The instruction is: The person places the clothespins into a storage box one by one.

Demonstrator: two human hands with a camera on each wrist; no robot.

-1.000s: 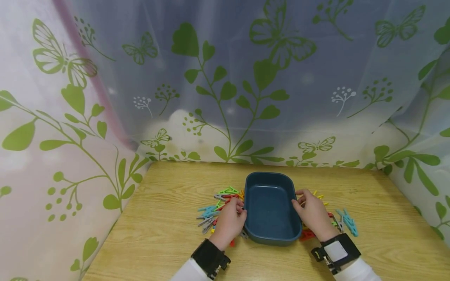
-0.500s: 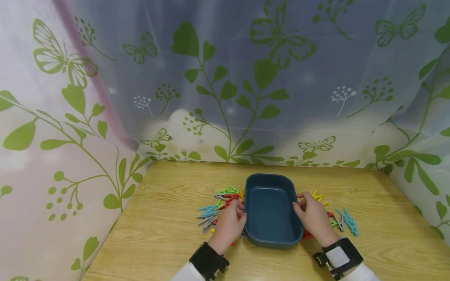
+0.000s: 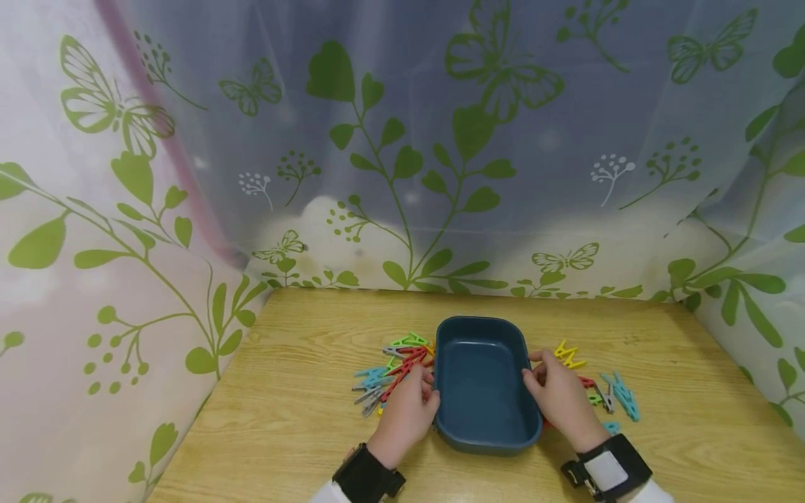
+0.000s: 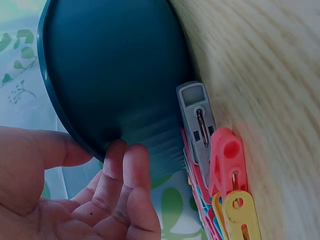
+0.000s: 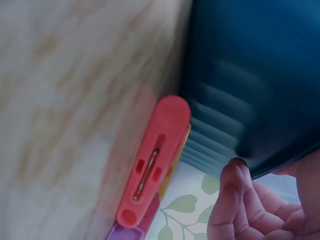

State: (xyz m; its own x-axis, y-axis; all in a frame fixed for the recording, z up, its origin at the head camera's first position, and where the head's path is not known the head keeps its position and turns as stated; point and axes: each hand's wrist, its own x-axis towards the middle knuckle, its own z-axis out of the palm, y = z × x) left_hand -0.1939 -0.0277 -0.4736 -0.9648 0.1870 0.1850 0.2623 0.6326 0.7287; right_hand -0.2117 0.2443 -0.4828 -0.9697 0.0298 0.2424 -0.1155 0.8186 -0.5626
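A dark blue, rounded rectangular plastic tub point(image 3: 484, 391) stands in front of me with nothing inside. At its left rim my left hand point(image 3: 402, 412) pinches the edge, thumb on top and fingertips against the outer wall. The right hand point(image 3: 560, 398) grips the opposite rim in the same manner. Plastic clothespins lie in heaps on both sides: a red clothespin point(image 3: 411, 358) and light-blue ones point(image 3: 373, 378) by the left hand, yellow ones point(image 3: 568, 354) beyond the right. In the left wrist view a grey clothespin point(image 4: 196, 122) lies right at the tub's wall.
The wooden table point(image 3: 302, 433) carries everything. A light-blue clothespin point(image 3: 622, 397) lies at the far right of the heap. A curtain point(image 3: 402, 175) printed with leaves and butterflies hangs behind the table and along both sides.
The tub has shifted slightly toward me, with both hands moving along on its rims. More of the red clothespins at left and the yellow ones at right now show.
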